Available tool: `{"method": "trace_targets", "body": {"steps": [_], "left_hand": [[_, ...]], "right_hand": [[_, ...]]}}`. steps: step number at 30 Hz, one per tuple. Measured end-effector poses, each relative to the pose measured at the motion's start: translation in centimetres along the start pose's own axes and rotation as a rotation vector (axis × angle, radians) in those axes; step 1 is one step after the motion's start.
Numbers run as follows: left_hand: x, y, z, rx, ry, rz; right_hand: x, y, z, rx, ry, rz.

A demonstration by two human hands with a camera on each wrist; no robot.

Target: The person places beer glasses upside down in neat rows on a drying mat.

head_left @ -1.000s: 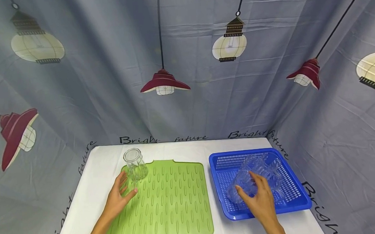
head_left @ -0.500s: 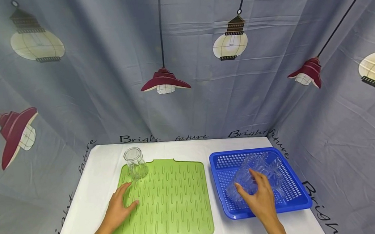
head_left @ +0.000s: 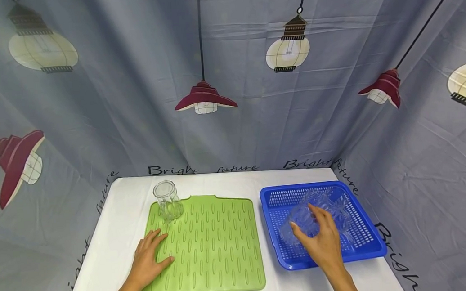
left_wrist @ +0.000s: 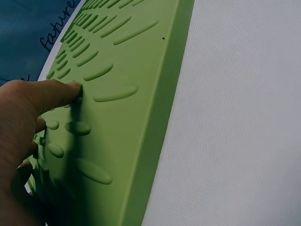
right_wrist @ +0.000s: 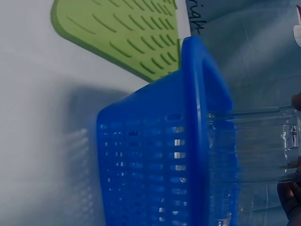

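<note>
My left hand (head_left: 148, 262) rests on the left part of a green ribbed mat (head_left: 216, 250), its fingers spread and relaxed. In the left wrist view its thumb (left_wrist: 61, 92) lies on the mat's raised ribs. A clear drinking glass (head_left: 168, 202) stands at the mat's far left corner, beyond that hand. My right hand (head_left: 325, 242) reaches into a blue plastic basket (head_left: 282, 267) and grips one clear drinking glass (right_wrist: 256, 146) between thumb and fingers. Other clear glassware (head_left: 341, 217) lies beside it, partly hidden by the hand.
Mat and basket lie side by side on a white-covered table (head_left: 135, 193), with a narrow white strip between them. A grey-blue curtain (head_left: 134, 125) printed with lamps hangs behind and along both sides.
The left hand has drawn back from beside the standing glass and come down onto the mat nearer the front. The right hand stays at the glass in the basket.
</note>
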State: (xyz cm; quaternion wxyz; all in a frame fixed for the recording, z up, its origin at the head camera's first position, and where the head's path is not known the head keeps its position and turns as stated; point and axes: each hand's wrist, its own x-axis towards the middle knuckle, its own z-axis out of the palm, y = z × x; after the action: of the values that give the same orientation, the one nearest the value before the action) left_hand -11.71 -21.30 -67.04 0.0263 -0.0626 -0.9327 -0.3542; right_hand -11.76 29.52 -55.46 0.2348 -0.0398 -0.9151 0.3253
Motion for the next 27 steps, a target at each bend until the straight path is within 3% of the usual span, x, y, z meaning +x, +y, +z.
{"method": "trace_targets", "body": {"steps": [16,27], "left_hand": [[-0.3,0.2,0.4,-0.003,0.053,0.032],[-0.4,0.2,0.4,0.026,0.032,0.020]], "right_hand": [[0.8,-2.1,-0.6,0.055,0.009,-0.016],[1.2,-3.8,-0.6,0.103,0.025,-0.025]]}}
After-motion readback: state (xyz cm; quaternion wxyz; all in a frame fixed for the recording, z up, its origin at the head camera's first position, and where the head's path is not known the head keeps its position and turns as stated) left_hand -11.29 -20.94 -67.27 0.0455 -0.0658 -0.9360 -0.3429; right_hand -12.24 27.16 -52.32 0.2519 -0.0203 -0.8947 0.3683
